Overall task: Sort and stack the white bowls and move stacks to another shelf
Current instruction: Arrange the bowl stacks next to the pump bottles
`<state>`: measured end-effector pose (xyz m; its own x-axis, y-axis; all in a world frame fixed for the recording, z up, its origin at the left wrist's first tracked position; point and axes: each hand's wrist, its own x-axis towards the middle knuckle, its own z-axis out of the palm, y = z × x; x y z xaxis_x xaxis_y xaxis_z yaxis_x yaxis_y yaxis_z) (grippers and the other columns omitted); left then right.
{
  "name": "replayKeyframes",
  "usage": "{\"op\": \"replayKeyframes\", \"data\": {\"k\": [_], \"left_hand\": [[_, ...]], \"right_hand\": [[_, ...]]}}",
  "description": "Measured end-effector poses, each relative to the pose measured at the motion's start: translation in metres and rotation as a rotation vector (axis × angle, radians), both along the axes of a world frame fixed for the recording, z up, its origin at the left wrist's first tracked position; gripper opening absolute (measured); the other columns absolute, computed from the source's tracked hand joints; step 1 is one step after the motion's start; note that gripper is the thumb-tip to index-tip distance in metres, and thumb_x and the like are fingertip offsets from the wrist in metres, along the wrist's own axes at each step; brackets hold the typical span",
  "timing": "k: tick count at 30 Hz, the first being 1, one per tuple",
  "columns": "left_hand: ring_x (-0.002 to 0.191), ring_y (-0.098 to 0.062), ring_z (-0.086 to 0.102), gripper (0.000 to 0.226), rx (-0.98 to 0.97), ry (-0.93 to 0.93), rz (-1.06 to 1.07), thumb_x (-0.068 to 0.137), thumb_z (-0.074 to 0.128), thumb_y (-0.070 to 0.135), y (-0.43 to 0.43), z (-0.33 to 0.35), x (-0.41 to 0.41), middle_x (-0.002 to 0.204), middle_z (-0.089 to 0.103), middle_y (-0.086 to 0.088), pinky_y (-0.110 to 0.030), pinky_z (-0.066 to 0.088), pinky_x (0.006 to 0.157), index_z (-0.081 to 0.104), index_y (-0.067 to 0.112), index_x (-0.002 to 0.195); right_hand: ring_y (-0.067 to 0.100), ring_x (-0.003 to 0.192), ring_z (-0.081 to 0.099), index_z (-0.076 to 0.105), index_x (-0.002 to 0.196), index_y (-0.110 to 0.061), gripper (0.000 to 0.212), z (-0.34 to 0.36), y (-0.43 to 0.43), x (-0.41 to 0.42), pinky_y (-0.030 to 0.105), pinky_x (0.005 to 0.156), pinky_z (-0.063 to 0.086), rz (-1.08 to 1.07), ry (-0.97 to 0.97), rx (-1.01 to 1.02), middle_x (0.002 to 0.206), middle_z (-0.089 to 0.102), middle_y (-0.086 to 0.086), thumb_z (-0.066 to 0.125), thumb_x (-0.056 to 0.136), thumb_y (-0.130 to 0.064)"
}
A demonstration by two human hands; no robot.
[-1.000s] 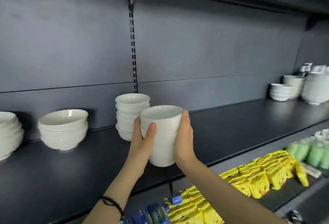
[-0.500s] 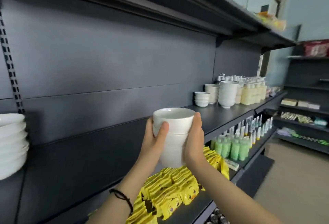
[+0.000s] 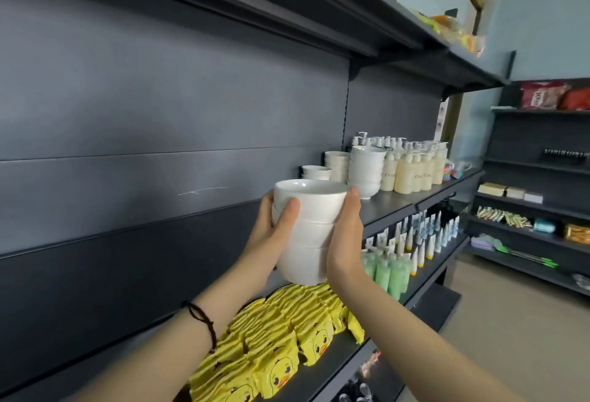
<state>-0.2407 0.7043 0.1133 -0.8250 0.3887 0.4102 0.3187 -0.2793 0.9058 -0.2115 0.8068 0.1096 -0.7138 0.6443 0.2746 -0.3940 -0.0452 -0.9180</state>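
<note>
Carrying seems to be the step in hand. A stack of white bowls point(image 3: 306, 232) is held in the air in front of the dark shelving, above rows of yellow duck packets point(image 3: 281, 347), and it touches no shelf. The left hand point(image 3: 271, 235), with a black cord point(image 3: 202, 318) on its wrist, grips the left side of the stack, with the thumb pressed on the near wall and the fingers gone round the back. The right hand point(image 3: 344, 242) clamps the right side with the palm against it. Its fingers are mostly hidden behind the bowls, and only one fingertip shows near the rim. The bowls sit upright, nested one in another, and the top one shows nothing inside, as far as its mouth can be seen.

Judging from this, the stacking of this pile is done and its moving is about halfway. Farther along the middle shelf point(image 3: 402, 202) three stacks stand close together: a low stack point(image 3: 316, 172), a middle stack point(image 3: 336, 164) behind it and a tall stack point(image 3: 365, 172) at the right. The tall stack stands just beside the pump bottles point(image 3: 412, 172) of pale liquid. The bare board in front of these stacks looks like the place for the held pile, so setting it down is left to do. The view does not tell whether more bowls remain to sort elsewhere. Beyond, other shelves point(image 3: 526, 207) carry small goods, too far to name.
</note>
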Motion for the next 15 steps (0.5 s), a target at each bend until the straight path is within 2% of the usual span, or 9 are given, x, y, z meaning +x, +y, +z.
{"op": "replayKeyframes", "data": {"k": [3, 7, 10, 15], "left_hand": [[0.100, -0.005, 0.063, 0.062, -0.029, 0.001, 0.012, 0.066, 0.049, 0.064, 0.020, -0.001, -0.030, 0.115, 0.064, 0.011, -0.026, 0.054, 0.080, 0.046, 0.038, 0.123], [0.095, -0.001, 0.063, 0.049, -0.063, 0.007, 0.037, 0.067, 0.048, 0.064, 0.049, 0.000, -0.074, 0.109, 0.065, 0.011, -0.019, 0.050, 0.073, 0.051, 0.038, 0.109], [0.091, 0.001, 0.063, 0.031, -0.071, -0.022, 0.054, 0.078, 0.046, 0.061, 0.074, -0.001, -0.110, 0.105, 0.065, 0.014, -0.015, 0.051, 0.067, 0.051, 0.040, 0.102], [0.086, 0.009, 0.065, 0.051, -0.085, -0.024, 0.061, 0.063, 0.048, 0.068, 0.112, 0.000, -0.160, 0.107, 0.066, 0.019, -0.011, 0.049, 0.064, 0.052, 0.043, 0.107]], "right_hand": [[0.023, 0.101, 0.069, 0.069, 0.101, -0.033, 0.072, -0.005, 0.018, -0.027, 0.051, 0.097, 0.051, -0.003, -0.002, -0.053, 0.104, 0.075, 0.000, 0.030, 0.070, -0.086], [0.020, 0.102, 0.068, 0.069, 0.103, -0.034, 0.072, -0.007, 0.047, -0.073, 0.049, 0.100, 0.050, 0.010, -0.009, -0.080, 0.106, 0.074, -0.003, 0.030, 0.070, -0.085], [0.018, 0.100, 0.069, 0.069, 0.103, -0.033, 0.066, -0.005, 0.073, -0.111, 0.047, 0.099, 0.051, 0.037, -0.027, -0.075, 0.105, 0.075, -0.004, 0.031, 0.076, -0.081], [0.019, 0.101, 0.070, 0.070, 0.106, -0.037, 0.069, -0.002, 0.109, -0.162, 0.049, 0.098, 0.052, 0.043, -0.034, -0.060, 0.105, 0.075, -0.004, 0.029, 0.071, -0.082]]}}
